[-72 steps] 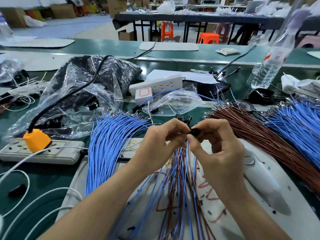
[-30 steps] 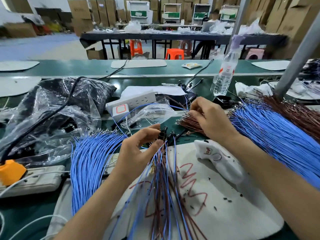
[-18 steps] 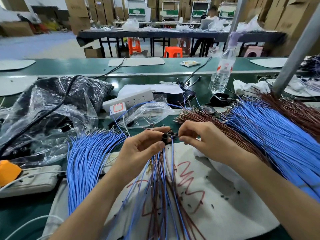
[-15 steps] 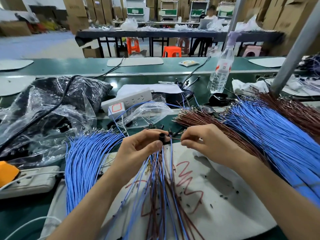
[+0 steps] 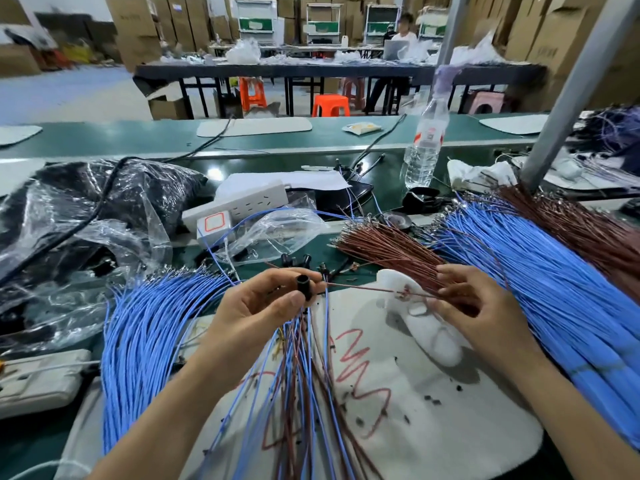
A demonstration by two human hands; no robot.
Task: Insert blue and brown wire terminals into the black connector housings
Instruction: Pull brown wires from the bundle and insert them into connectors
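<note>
left hand (image 5: 258,308), right hand (image 5: 476,306), both curled

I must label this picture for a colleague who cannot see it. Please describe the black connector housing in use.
Find the white mat with red scribbles. Above its far-left part, the left hand holds a fan of blue and brown wires. The black connector housing is the short tube pinched at its fingertips; the other housings lie loose on the bench behind.

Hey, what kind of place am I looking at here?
Most likely a wire-harness assembly workshop: bundles of blue wires and brown wires on a green workbench, stacked cardboard boxes behind.
</note>
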